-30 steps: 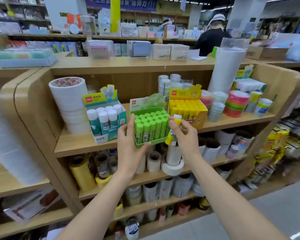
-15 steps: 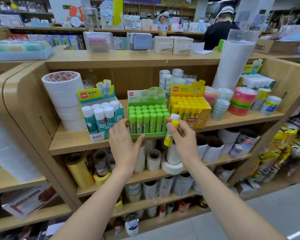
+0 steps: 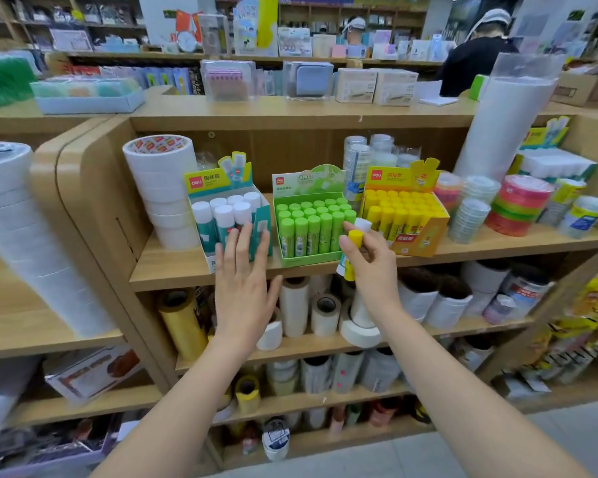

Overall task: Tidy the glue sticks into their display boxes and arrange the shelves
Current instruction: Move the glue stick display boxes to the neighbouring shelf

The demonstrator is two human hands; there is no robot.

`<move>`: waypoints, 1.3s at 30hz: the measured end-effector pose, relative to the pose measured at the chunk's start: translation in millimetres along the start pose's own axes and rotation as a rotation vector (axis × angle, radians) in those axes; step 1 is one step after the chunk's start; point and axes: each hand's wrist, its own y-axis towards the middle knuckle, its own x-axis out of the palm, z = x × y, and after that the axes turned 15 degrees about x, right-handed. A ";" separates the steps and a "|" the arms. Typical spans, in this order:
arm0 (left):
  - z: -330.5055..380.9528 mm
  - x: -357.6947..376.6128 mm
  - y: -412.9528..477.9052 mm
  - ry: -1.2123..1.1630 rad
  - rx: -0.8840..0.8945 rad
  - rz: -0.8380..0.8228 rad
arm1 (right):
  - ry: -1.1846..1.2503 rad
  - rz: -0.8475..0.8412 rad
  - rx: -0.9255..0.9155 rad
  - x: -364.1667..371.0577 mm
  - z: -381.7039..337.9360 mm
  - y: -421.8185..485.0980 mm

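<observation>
Pinching a yellow-capped glue stick [image 3: 355, 238] between thumb and curled fingers, the right hand [image 3: 373, 267] is hovering at the green display box's [image 3: 307, 259] front right corner, beside the yellow display box [image 3: 418, 240]. The left hand [image 3: 244, 288] is holding straight, spread fingers at the teal display box's [image 3: 262, 219] front.

"What stands at the far left of the upper row?"

"A stack of white tape rolls [image 3: 159, 188], with red print on its top."

"And at the far right?"

"Pink and green tape rolls [image 3: 518, 205], and a tall white roll [image 3: 507, 125] in clear wrap rising behind them."

"Lower down?"

"A gold roll [image 3: 182, 326], tilted, near white paper rolls [image 3: 294, 305] standing on end."

"Further back?"

"Two white boxes [image 3: 376, 86] side by side, and a person in a black top [image 3: 473, 63]."
</observation>
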 end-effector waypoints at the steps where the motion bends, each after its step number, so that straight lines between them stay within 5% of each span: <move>1: -3.7 0.3 -2.8 0.010 0.022 -0.006 | 0.003 0.000 -0.001 2.7 0.1 0.3; 12: -9.9 -4.8 -5.1 -0.154 0.069 0.147 | 0.016 0.099 -0.009 11.5 -1.6 -2.9; 17: 21.5 -22.3 20.2 -0.751 0.199 0.185 | 0.208 0.122 0.000 -11.8 -6.3 -16.2; 26: 101.8 -14.7 67.5 -1.570 -0.058 -0.142 | 0.270 -0.174 0.050 -68.3 -16.8 -25.0; 33: 143.3 4.7 78.5 -1.510 -0.205 -0.040 | 0.156 -0.081 -0.037 -129.6 -17.3 6.6; 39: 157.0 4.5 77.1 -1.043 -0.309 0.252 | -0.140 -0.236 -0.203 -135.1 -15.5 38.5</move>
